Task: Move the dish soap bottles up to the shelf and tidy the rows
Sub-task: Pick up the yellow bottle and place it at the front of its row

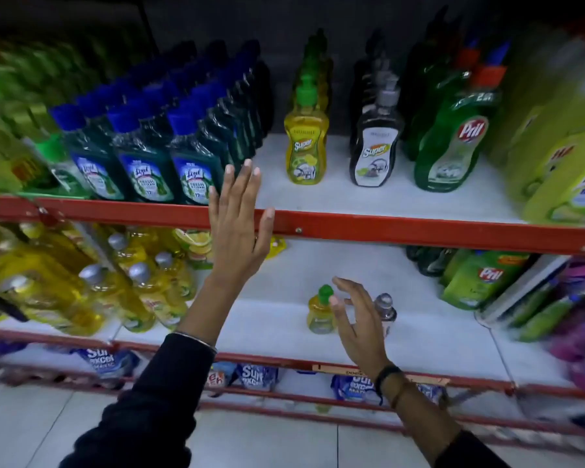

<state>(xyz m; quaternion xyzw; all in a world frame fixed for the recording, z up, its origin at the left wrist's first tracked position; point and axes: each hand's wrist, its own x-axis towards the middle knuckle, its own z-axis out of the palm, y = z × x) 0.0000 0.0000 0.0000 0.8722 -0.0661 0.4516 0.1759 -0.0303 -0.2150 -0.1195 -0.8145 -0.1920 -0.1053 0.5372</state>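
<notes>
The left hand is raised in front of the red front rail of the upper shelf, fingers spread and straight, its grip wide and holding nothing; the fingertips reach up beside the rightmost row of blue-capped Lizol bottles, though whether they touch a bottle cannot be told. The right hand is lower, over the white lower shelf, with fingers loosely curled and parted, its grip also wide and empty. It hovers between two small dish soap bottles standing upright near the shelf's front: a yellow bottle with a green cap just left of the fingertips, and a clear bottle with a grey cap partly hidden behind the hand. On the upper shelf, well right of the Lizol rows, stands a row of yellow Super bottles with green pump tops, then a row of dark Super bottles with grey pumps, then green Pril bottles beside them. A bare stretch of white shelf lies between the Lizol rows and the yellow Super row. On the lower shelf, tall yellow bottles with silver caps crowd the left end, and green Pril pouches sit at the right. The edges of the view are blurred.
</notes>
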